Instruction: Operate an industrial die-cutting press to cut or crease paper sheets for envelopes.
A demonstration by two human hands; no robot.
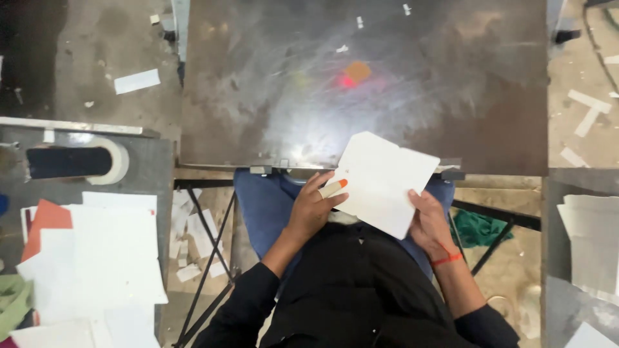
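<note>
A white die-cut card sheet (384, 179) with notched edges is held over my lap, just in front of the near edge of a dark metal table (361, 84). My left hand (314, 206) grips its left edge, with a tan and orange wrap on one finger. My right hand (427, 219) holds its lower right edge; a red thread circles that wrist.
A stack of white sheets with an orange one (97, 258) lies on a side surface at left, behind it a tape roll (113, 161). More white sheets (590, 241) lie at right. Paper scraps litter the floor, and a green cloth (480, 229) lies below the table.
</note>
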